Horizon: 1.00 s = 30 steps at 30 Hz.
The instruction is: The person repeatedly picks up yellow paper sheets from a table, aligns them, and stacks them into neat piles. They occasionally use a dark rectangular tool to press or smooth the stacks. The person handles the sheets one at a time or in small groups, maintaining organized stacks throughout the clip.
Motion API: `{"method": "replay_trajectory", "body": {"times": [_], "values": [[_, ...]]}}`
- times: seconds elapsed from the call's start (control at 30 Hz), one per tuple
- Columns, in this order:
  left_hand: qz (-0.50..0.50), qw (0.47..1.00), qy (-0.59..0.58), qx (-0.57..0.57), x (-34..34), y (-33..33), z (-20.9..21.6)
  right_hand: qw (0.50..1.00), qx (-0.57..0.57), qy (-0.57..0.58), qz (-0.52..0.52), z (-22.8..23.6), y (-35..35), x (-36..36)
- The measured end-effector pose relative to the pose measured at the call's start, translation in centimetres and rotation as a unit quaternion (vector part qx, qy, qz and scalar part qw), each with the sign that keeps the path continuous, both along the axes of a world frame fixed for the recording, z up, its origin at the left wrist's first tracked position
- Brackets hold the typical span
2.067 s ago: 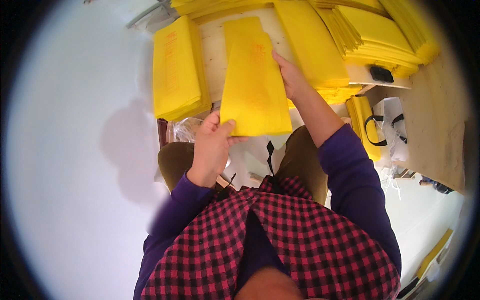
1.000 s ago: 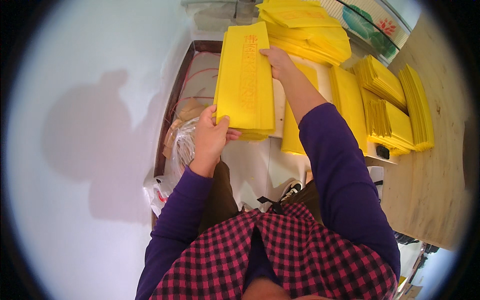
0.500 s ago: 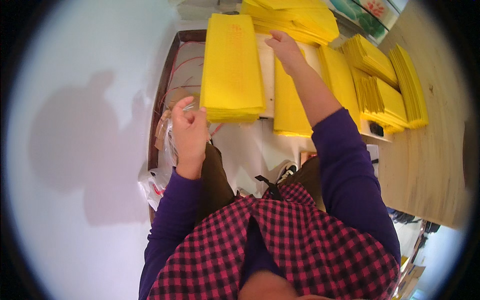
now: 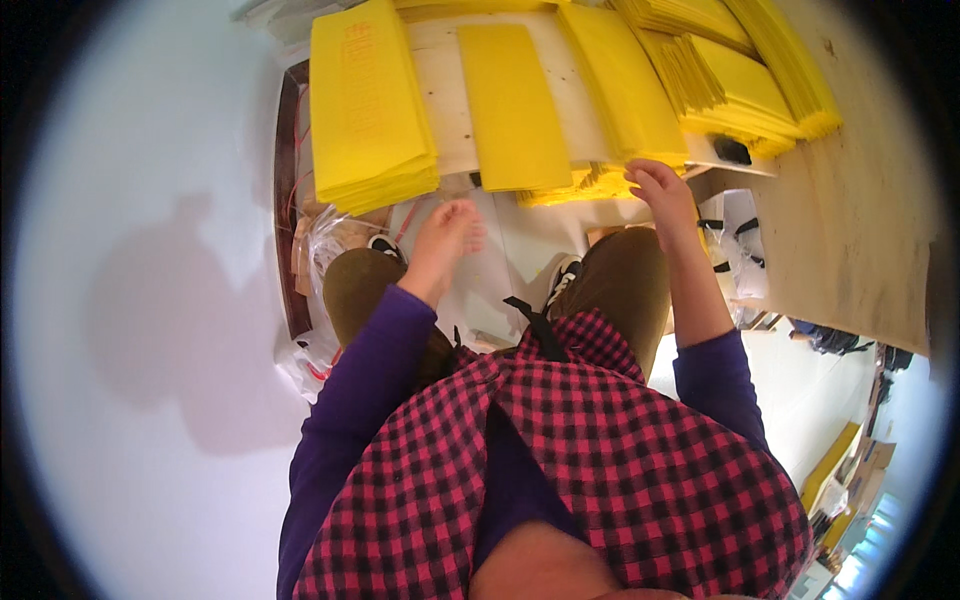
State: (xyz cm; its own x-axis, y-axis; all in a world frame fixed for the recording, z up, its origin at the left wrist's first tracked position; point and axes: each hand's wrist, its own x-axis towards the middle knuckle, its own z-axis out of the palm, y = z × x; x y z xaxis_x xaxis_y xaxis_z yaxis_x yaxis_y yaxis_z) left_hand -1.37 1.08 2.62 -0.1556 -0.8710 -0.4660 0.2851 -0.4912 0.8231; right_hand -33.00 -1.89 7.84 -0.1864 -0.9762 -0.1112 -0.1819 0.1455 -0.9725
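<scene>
A thick stack of folded yellow cloth-like sheets [image 4: 370, 105], with faint red print, lies at the left of the board. Just beyond its near right corner is my left hand [image 4: 447, 245], open and empty, its fingers loosely spread and slightly blurred. A narrow yellow piece [image 4: 515, 110] lies in the middle. To its right is another yellow stack [image 4: 625, 85]. My right hand [image 4: 665, 195] is at that stack's near edge, fingers bent but apart; whether the fingertips touch it is unclear. More yellow sheet edges [image 4: 585, 186] show under the near edge.
The pale wooden board [image 4: 440, 75] bears the stacks. Further yellow bundles [image 4: 735, 90] crowd the right, with a small black object [image 4: 732, 150] below. A wooden panel [image 4: 850, 230] stands at right, a white wall [image 4: 150, 200] at left. Clear plastic [image 4: 330, 240] lies near my knee.
Both hands have come back toward me: the left away from the left stack's side, the right from over the board to the right stack's near edge. The view has shifted, too.
</scene>
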Motion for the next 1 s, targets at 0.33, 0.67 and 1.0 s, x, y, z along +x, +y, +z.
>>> {"method": "replay_trajectory", "body": {"times": [0.33, 0.67, 1.0], "values": [[0.054, 0.991, 0.089, 0.086, -4.6, -5.6, -2.8, 0.972, 0.087, -0.034, -0.218, -14.1, 9.6, -16.7], [0.134, 0.989, 0.030, 0.051, -5.3, -6.2, -2.8, 0.893, 0.260, 0.340, -0.139, -34.4, 14.5, -23.1], [0.129, 0.988, -0.024, 0.082, -5.4, -6.2, -1.5, 0.809, 0.430, 0.399, 0.023, -35.6, 9.7, -20.1]]}}
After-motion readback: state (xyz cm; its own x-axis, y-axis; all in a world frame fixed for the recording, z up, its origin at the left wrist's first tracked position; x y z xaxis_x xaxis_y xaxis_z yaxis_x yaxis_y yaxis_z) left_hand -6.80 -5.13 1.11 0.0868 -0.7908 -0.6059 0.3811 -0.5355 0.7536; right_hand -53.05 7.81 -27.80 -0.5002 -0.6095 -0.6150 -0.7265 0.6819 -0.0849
